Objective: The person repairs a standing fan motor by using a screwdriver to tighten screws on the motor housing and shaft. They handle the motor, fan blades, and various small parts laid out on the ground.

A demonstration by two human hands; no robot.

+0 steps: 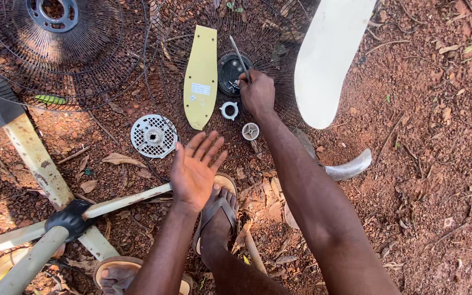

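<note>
My right hand (257, 93) reaches out over a wire fan grille (181, 71) lying on red dirt and grips a screwdriver (239, 54), its shaft pointing up and away. Its fingertips are at the black round hub (228, 68) holding small screws. My left hand (195, 166) hovers palm up, fingers spread, holding nothing, just below the grille's edge. A pale yellow fan blade cover (202, 76) lies left of the hub. A white ring nut (229, 111) and a small white cap (250, 131) sit near my right wrist.
A second wire grille (83, 54) lies at the top left. A round white perforated disc (153, 136) rests left of my left hand. White fan blades (329, 54) lie at the right. A cross-shaped fan base (66, 218) is at bottom left, my sandalled feet (217, 210) beside it.
</note>
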